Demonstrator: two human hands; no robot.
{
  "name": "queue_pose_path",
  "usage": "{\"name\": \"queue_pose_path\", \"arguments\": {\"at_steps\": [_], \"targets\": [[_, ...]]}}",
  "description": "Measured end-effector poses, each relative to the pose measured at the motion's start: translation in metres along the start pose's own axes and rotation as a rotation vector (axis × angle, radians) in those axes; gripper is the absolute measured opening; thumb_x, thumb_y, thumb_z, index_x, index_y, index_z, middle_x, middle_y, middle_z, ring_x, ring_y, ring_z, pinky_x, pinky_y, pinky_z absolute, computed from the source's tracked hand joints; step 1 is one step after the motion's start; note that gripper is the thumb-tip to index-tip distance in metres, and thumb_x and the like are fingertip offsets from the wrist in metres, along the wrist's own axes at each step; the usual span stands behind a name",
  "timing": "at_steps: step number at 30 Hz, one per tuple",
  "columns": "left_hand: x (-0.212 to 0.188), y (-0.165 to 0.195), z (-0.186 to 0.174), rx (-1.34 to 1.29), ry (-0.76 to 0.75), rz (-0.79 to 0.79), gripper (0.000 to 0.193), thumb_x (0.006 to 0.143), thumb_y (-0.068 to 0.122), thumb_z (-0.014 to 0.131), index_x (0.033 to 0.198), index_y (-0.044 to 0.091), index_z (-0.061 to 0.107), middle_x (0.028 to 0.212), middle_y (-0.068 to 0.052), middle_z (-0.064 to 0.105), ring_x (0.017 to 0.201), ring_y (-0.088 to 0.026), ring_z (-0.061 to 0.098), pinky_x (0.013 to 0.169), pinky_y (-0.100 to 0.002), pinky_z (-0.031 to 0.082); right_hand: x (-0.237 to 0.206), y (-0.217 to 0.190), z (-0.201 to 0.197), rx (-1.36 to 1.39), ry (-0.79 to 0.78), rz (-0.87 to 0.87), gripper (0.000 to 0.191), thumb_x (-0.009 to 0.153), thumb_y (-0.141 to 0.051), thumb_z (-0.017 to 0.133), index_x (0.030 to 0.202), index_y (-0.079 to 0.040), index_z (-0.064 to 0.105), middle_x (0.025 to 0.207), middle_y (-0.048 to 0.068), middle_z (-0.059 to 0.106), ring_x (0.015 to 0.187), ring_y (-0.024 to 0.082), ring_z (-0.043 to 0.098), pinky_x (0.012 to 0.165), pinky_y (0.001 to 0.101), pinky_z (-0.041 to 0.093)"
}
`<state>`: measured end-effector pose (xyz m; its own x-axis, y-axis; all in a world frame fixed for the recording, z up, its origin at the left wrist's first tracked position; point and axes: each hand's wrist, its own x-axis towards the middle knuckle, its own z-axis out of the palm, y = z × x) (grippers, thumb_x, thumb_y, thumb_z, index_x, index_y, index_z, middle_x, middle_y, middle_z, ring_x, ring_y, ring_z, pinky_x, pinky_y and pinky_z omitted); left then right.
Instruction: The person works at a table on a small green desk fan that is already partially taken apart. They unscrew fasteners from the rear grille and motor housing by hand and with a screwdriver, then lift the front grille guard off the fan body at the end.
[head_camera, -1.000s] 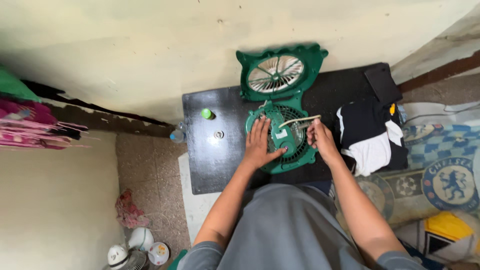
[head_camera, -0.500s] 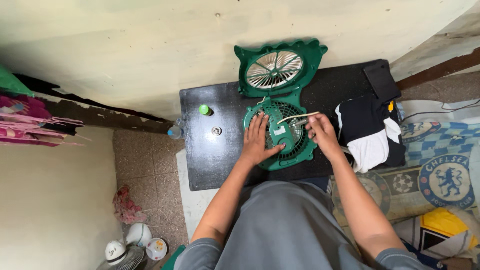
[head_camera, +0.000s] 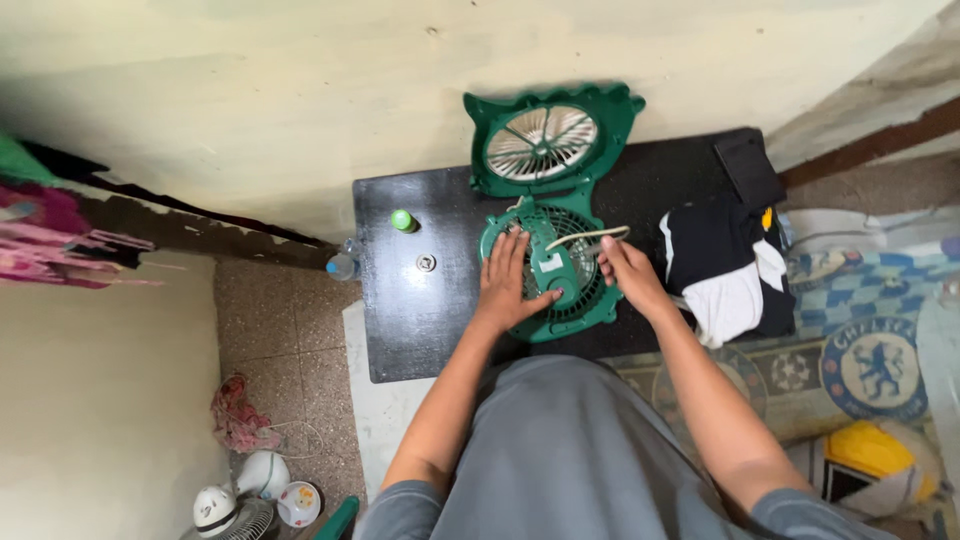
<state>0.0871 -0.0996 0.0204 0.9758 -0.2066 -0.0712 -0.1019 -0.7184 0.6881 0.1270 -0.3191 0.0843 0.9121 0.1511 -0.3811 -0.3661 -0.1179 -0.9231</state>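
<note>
A black desk (head_camera: 400, 330) stands against a pale wall, over a tiled floor; on it lies a green fan housing (head_camera: 560, 270), its grille half (head_camera: 545, 140) propped open against the wall; the left hand (head_camera: 510, 280) rests flat and spread on the housing; the right hand (head_camera: 625, 272) pinches a pale strip (head_camera: 590, 237) over it; a green cap (head_camera: 402, 220), a small metal ring (head_camera: 426, 263) and folded black-and-white cloth (head_camera: 725, 270) flank the fan

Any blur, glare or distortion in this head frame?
Head view: wide-angle bending at the edges; soft glare on the black table; left hand and right hand on the green fan half reasonably sharp; the corners look softer.
</note>
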Motion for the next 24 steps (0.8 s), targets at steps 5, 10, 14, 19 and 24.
{"name": "queue_pose_path", "arguments": {"at_steps": [5,10,14,19,24], "targets": [[-0.001,-0.004,0.000,-0.015,0.062,0.061,0.122,0.073,0.065,0.081,0.163,0.011,0.019,0.171,-0.012,0.015,0.159,-0.036,0.010,0.122,-0.064,0.017,-0.004,-0.009,-0.001,0.011,-0.027,-0.019,0.034,0.093,-0.022,0.064,0.127,-0.018,0.062,0.088,-0.006,0.063,0.068,0.003,0.056,0.053,0.0193,0.037],[-0.001,-0.006,0.002,0.018,-0.002,0.012,0.123,0.073,0.065,0.081,0.163,0.011,0.017,0.172,-0.012,0.013,0.159,-0.036,0.008,0.121,-0.067,0.015,-0.001,0.006,0.004,-0.028,0.061,-0.093,0.022,0.101,-0.019,0.067,0.118,-0.006,0.071,0.089,0.001,0.068,0.069,0.004,0.056,0.058,0.0201,0.043],[-0.002,-0.009,0.002,0.018,0.004,0.031,0.123,0.074,0.065,0.081,0.164,0.011,0.016,0.172,-0.012,0.012,0.160,-0.036,0.008,0.121,-0.066,0.016,-0.005,0.016,-0.008,0.127,0.300,-0.237,0.021,0.106,-0.019,0.067,0.111,0.001,0.068,0.091,0.006,0.069,0.069,0.008,0.059,0.060,0.0227,0.045],[-0.004,-0.012,0.005,0.007,-0.005,0.028,0.123,0.073,0.065,0.081,0.164,0.012,0.016,0.172,-0.012,0.013,0.159,-0.036,0.009,0.123,-0.064,0.016,-0.038,0.028,-0.040,0.131,0.293,-0.266,0.024,0.109,-0.021,0.060,0.116,0.001,0.066,0.100,0.008,0.073,0.079,0.012,0.068,0.068,0.0243,0.051],[-0.005,-0.013,0.009,0.011,0.047,0.064,0.122,0.076,0.065,0.081,0.165,0.011,0.016,0.173,-0.012,0.014,0.160,-0.036,0.010,0.123,-0.064,0.016,-0.055,0.048,-0.042,0.008,0.307,-0.234,0.025,0.109,-0.019,0.060,0.118,0.004,0.064,0.101,0.011,0.072,0.090,0.017,0.073,0.075,0.0268,0.055]]}}
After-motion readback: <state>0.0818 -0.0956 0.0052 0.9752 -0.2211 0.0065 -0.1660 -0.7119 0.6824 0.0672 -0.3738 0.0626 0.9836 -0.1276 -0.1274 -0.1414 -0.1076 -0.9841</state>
